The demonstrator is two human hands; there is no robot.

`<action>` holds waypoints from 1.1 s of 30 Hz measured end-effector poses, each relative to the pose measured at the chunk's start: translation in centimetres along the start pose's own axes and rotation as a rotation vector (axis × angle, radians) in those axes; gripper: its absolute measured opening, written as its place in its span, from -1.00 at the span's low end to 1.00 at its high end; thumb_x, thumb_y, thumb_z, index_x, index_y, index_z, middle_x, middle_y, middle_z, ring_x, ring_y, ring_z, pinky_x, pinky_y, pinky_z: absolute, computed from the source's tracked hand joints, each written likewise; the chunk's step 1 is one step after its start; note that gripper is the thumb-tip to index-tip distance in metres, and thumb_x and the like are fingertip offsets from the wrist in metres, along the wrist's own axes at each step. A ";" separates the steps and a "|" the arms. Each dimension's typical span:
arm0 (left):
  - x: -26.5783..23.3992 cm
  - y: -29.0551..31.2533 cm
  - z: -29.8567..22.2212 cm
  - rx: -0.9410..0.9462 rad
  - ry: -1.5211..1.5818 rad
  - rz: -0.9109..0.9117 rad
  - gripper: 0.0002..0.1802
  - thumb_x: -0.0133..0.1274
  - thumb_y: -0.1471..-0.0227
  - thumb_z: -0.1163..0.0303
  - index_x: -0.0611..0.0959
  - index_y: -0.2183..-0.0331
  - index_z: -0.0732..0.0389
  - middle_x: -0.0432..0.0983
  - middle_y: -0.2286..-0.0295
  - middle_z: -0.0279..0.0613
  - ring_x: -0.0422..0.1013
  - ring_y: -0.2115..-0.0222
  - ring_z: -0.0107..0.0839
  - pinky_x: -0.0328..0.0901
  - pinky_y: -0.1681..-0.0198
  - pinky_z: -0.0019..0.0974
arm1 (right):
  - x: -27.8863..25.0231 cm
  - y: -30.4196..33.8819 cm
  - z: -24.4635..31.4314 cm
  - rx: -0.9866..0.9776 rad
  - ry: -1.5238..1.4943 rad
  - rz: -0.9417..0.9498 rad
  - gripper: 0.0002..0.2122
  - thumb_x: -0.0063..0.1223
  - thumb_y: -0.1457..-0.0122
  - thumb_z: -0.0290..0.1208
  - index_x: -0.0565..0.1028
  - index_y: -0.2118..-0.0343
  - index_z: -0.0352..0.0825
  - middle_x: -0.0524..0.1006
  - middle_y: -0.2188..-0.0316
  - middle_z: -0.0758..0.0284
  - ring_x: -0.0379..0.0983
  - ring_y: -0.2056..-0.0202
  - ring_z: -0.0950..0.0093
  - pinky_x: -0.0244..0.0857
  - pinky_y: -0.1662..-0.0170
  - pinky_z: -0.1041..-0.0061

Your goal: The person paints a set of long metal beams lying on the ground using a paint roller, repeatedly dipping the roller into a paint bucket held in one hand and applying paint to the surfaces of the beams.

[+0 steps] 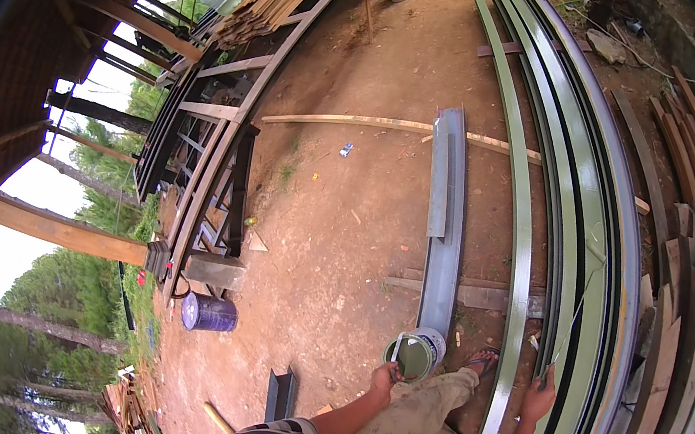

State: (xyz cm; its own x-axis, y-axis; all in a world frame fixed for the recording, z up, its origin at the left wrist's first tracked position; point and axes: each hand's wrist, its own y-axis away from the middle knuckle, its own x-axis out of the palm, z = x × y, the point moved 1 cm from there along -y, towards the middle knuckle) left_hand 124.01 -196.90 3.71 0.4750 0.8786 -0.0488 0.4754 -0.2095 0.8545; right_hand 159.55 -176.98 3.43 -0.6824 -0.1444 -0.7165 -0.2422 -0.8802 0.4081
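Observation:
My left hand (pixel 384 379) is closed at the rim of a paint bucket (pixel 435 339), which holds green paint and is tilted toward me. My right hand (pixel 538 400) is closed around the handle of what looks like a paint roller with a thin wire frame (pixel 574 321). Its small head (pixel 595 253) is over the long steel beams (pixel 568 188) on my right, several of them glossy with green paint. Nearer to me lies a separate green beam (pixel 521 255). Much of my right fingers' grip is hidden.
Grey steel channels (pixel 449 239) lie beyond the bucket, across a wooden strip (pixel 361 119). A purple bucket (pixel 209 312) lies on the dirt at left, near a short steel channel (pixel 280 394). Timber planks (pixel 686 322) are stacked at far right. A wooden-roofed structure stands at left.

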 end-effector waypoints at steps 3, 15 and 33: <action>0.5 0.1 -1.0 0.027 -0.043 0.021 -0.79 0.02 -0.16 0.22 0.55 0.43 0.14 0.47 0.58 -0.25 0.45 0.46 -0.31 0.37 0.16 -0.28 | 1.2 -0.3 -1.4 -0.131 -0.047 -0.072 -0.44 0.11 -0.09 -0.57 0.43 -0.23 -0.27 0.55 0.00 -0.07 0.51 0.03 -0.06 0.36 -0.03 0.13; 4.0 0.5 1.6 -0.022 -0.022 0.085 -0.79 -0.04 -0.18 0.29 0.51 0.48 0.12 0.40 0.60 -0.29 0.37 0.48 -0.37 0.32 0.23 -0.29 | 1.5 -1.1 -1.0 -0.157 -0.020 -0.158 -0.40 0.15 -0.14 -0.47 0.37 -0.29 0.03 0.57 0.33 0.04 0.54 0.27 0.02 0.37 0.16 0.05; 2.1 -1.6 1.9 -0.082 -0.032 -0.018 -0.80 0.00 -0.17 0.23 0.48 0.46 0.08 0.40 0.57 -0.33 0.36 0.46 -0.41 0.35 0.18 -0.32 | 6.7 -12.9 13.7 -0.036 -0.105 -0.091 -0.39 0.09 -0.15 -0.46 0.32 -0.32 -0.09 0.54 0.23 -0.07 0.54 0.22 -0.06 0.41 0.15 0.02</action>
State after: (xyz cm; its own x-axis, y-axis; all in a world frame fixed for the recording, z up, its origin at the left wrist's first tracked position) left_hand 125.64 -195.53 1.31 0.4908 0.8677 -0.0795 0.4221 -0.1569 0.8929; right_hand 148.66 -160.41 1.07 -0.7280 -0.0168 -0.6854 -0.2829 -0.9033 0.3226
